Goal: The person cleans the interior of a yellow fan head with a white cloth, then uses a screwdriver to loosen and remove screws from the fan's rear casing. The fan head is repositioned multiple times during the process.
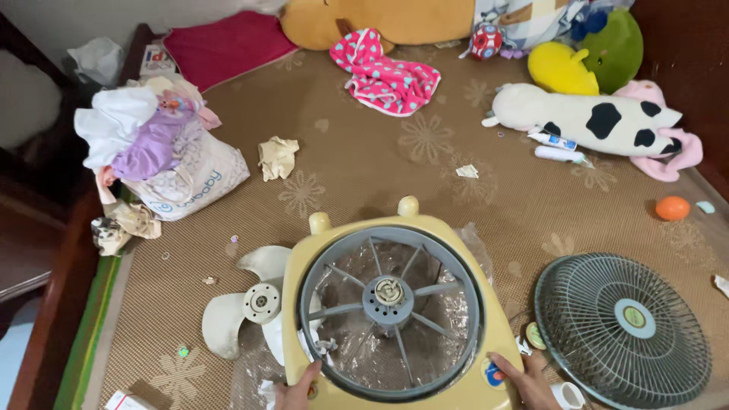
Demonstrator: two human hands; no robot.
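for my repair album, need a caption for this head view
Both hands, left and right, hold a yellow fan housing between loose blade and grille.

I see both hands on the near edge of a yellow fan housing [395, 304] lying flat on a brown flowered mat [364, 167]. My left hand [298, 393] grips its lower left corner, and my right hand [528, 380] rests on the lower right corner beside a blue and red knob [494, 372]. Inside the housing, a grey ring with spokes surrounds the motor hub [389, 292]. A cream fan blade [247, 304] lies just left of the housing, touching it. A round wire grille [623, 330] sits to the right, apart from the housing. Farther off I see a bag of clothes [163, 156], a crumpled paper [277, 157], a spotted plush cow [588, 120] and an orange ball [673, 208].
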